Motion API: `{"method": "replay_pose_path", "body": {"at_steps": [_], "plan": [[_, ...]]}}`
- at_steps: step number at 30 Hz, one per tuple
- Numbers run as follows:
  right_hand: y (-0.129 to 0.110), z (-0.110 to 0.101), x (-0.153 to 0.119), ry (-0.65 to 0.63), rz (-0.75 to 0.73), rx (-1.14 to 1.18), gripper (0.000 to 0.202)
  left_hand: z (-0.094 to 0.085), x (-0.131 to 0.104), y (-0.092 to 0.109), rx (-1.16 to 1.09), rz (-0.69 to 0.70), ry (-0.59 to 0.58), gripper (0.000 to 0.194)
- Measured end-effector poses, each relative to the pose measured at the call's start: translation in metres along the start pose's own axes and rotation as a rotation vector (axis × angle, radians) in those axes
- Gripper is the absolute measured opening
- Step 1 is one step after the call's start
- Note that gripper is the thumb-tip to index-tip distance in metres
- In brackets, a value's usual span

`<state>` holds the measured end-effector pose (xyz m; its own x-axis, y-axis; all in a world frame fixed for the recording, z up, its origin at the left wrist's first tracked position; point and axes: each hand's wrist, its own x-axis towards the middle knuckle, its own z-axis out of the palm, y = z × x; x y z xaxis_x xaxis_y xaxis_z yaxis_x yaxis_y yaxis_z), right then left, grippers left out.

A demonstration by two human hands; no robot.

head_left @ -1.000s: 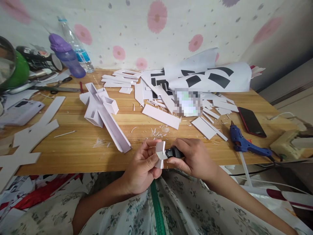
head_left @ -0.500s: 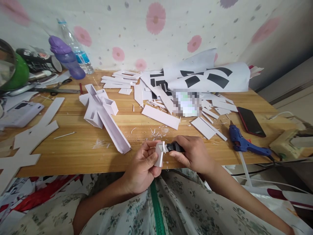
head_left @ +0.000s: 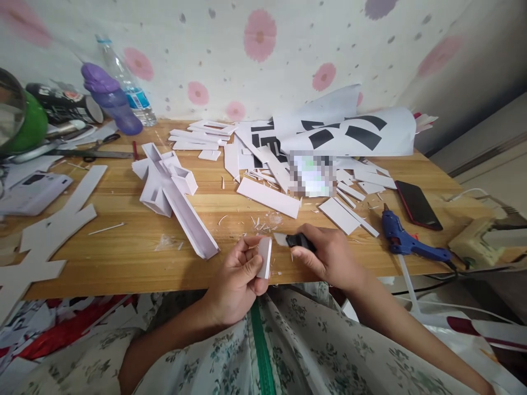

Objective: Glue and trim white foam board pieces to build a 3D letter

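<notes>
Near the table's front edge, my left hand (head_left: 241, 274) pinches a small white foam board piece (head_left: 264, 259) between thumb and fingers, its edge facing right. My right hand (head_left: 327, 252) is wrapped round a black utility knife (head_left: 300, 241). The knife's blade points left and stands a little apart from the piece. Thin white shavings (head_left: 263, 224) lie on the table just beyond both hands. To the left lies a hollow white foam board structure (head_left: 181, 203) with a long open channel.
A blue glue gun (head_left: 405, 236) and a dark phone (head_left: 419, 204) lie at the right. White strips (head_left: 267, 196) and printed paper sheets (head_left: 346, 131) cover the back. Scissors (head_left: 96, 147), a purple bottle (head_left: 111, 99) and a flat white cutout (head_left: 57, 236) are at the left.
The knife blade has come away from the white piece, my right hand shifting slightly right. A thin curled sliver at the piece's edge is no longer there. My left hand keeps its hold.
</notes>
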<state>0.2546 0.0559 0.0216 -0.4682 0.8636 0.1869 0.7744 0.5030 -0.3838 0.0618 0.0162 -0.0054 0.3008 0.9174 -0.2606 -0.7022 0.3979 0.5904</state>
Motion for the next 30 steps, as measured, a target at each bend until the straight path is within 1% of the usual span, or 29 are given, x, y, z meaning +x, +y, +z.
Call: {"method": "replay_pose_path", "body": {"at_steps": [3, 5, 9, 13, 17, 23, 30], "plan": [[-0.014, 0.003, -0.002, -0.046, -0.104, 0.029, 0.055, 0.003, 0.001, 0.001, -0.016, 0.011, 0.023, 0.044], [-0.022, 0.005, -0.002, -0.067, -0.139, 0.023, 0.058, 0.003, 0.001, 0.001, -0.031, 0.009, 0.033, 0.048], [-0.027, 0.007, -0.002, -0.087, -0.169, 0.003, 0.059, 0.001, 0.000, -0.001, -0.058, 0.014, 0.001, 0.039], [-0.027, 0.007, -0.001, -0.075, -0.176, -0.009, 0.058, -0.002, 0.001, -0.003, -0.064, 0.022, -0.038, 0.036], [-0.024, 0.007, -0.001, -0.013, -0.181, -0.052, 0.056, -0.003, 0.000, -0.002, -0.049, 0.028, -0.092, 0.035], [-0.020, 0.007, 0.002, 0.040, -0.195, -0.082, 0.053, -0.003, -0.001, -0.001, -0.041, 0.015, -0.083, 0.035], [-0.013, 0.006, 0.003, 0.084, -0.197, -0.112, 0.052, -0.004, -0.001, -0.001, -0.045, -0.003, -0.118, 0.033]]}}
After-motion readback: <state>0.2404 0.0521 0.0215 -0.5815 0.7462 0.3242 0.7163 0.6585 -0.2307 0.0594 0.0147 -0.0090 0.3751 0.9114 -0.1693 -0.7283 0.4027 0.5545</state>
